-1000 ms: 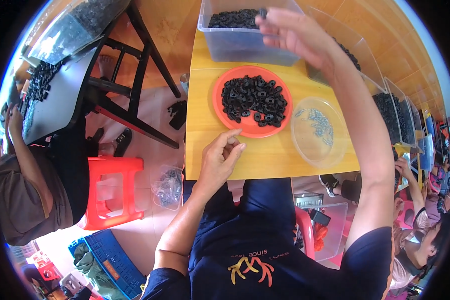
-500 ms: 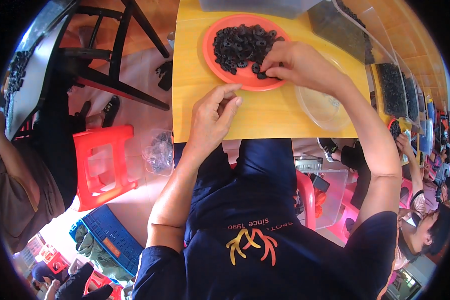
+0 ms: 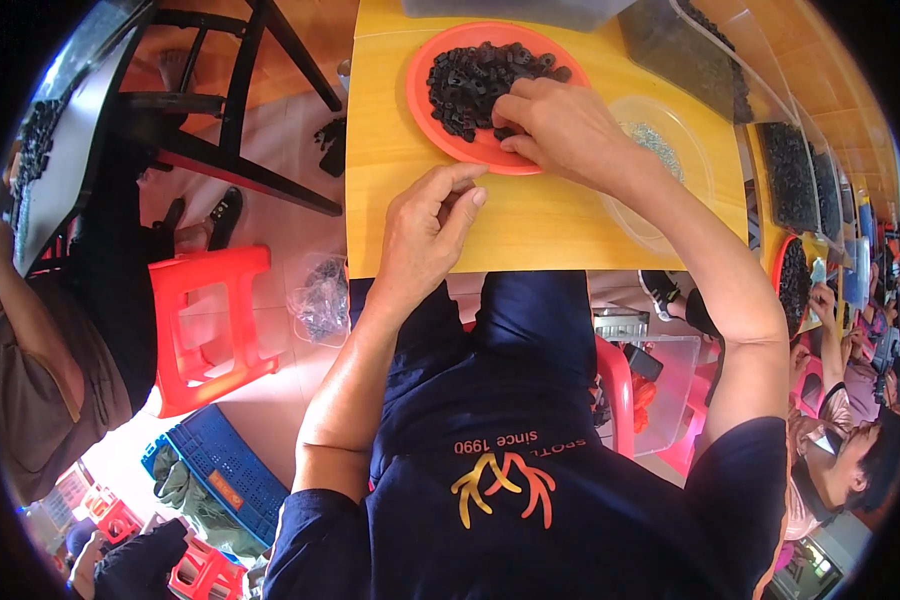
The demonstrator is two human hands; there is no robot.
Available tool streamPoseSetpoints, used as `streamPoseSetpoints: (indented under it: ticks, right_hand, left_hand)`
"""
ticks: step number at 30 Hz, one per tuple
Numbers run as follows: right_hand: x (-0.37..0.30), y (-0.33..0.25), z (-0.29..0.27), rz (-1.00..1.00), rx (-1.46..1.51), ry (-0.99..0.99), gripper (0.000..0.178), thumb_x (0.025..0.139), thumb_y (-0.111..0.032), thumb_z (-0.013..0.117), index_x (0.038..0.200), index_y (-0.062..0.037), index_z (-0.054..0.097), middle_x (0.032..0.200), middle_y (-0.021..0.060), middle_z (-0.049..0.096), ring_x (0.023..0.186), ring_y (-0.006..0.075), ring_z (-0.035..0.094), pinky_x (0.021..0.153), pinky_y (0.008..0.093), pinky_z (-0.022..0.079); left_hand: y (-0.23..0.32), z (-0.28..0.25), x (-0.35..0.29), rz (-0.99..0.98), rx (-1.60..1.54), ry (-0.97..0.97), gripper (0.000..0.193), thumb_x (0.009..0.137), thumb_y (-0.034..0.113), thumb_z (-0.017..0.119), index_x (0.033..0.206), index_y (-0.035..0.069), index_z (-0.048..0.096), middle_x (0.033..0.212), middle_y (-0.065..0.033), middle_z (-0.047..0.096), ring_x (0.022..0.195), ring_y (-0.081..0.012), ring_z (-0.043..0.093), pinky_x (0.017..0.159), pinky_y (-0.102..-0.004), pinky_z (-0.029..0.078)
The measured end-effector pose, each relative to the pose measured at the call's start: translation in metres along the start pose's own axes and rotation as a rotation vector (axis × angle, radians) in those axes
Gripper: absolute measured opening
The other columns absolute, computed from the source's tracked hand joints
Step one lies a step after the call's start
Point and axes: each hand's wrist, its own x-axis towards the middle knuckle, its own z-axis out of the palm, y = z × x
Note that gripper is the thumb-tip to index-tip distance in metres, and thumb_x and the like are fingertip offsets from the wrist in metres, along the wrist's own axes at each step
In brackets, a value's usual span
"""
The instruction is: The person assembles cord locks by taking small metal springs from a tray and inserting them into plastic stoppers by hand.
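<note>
A round red-orange plate point(image 3: 419, 112) on the yellow table holds a heap of small black parts point(image 3: 480, 80), some with holes through them. My right hand point(image 3: 560, 125) reaches over the plate's right side. Its fingers are closed at the near edge of the heap on a small black part, mostly hidden by the fingertips. My left hand point(image 3: 428, 222) hovers just nearer than the plate's front rim. Its fingers are half curled, with a gap between thumb and forefinger, and nothing shows in them. Under my right forearm stands a clear round dish point(image 3: 692, 150) with small, shiny, silvery pieces point(image 3: 654, 145).
Clear bins point(image 3: 670, 60) of black parts line the yellow table's point(image 3: 390, 240) far right. A red stool point(image 3: 210, 330), a blue crate point(image 3: 225, 470) and a clear bag point(image 3: 320, 300) are on the floor to the left. People sit working on both sides.
My right hand has moved left and slightly up over the plate, along the heap's near edge. The silvery pieces in the dish now show. My left hand stays nearly still.
</note>
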Motion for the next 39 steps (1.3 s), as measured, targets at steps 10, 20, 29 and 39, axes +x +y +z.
streamPoseSetpoints:
  ticks: [10,20,29,39]
  right_hand:
    - [-0.009,-0.009,-0.010,0.104,0.555,0.024,0.023,0.081,-0.010,0.069,0.101,-0.0019,0.060,0.093,0.0102,0.066,0.085,0.0233,0.066,0.076,0.0363,0.053]
    - [-0.044,-0.037,-0.009,0.066,0.923,0.248,0.014,0.083,-0.001,0.069,0.094,-0.0001,0.060,0.092,0.0060,0.061,0.082,0.0144,0.063,0.073,0.0278,0.053]
    - [-0.070,-0.053,-0.011,0.115,0.936,0.428,0.016,0.083,0.006,0.067,0.097,-0.0009,0.064,0.098,0.0066,0.060,0.084,0.0134,0.063,0.076,0.0257,0.052]
    - [-0.103,-0.018,-0.023,0.364,0.968,0.588,0.015,0.092,-0.004,0.063,0.107,-0.0010,0.064,0.101,0.0036,0.065,0.091,0.0094,0.062,0.081,0.0242,0.050]
  left_hand:
    - [-0.008,-0.002,0.000,-0.022,-0.133,0.038,0.026,0.095,0.009,0.061,0.119,-0.001,0.061,0.091,-0.0041,0.065,0.080,-0.0077,0.058,0.069,-0.0221,0.046]
    - [0.019,0.008,0.002,0.027,-0.422,0.039,0.025,0.090,0.003,0.066,0.114,-0.001,0.062,0.095,-0.0017,0.062,0.085,-0.0070,0.058,0.077,-0.0220,0.048]
    - [0.030,0.016,-0.004,0.005,-0.462,-0.024,0.023,0.089,0.001,0.066,0.111,-0.001,0.059,0.095,-0.0045,0.064,0.085,-0.0084,0.061,0.077,-0.0237,0.050]
    - [0.023,0.012,0.001,-0.156,-0.852,-0.145,0.017,0.092,0.004,0.061,0.108,-0.001,0.057,0.094,-0.0112,0.066,0.076,-0.0136,0.062,0.070,-0.0280,0.050]
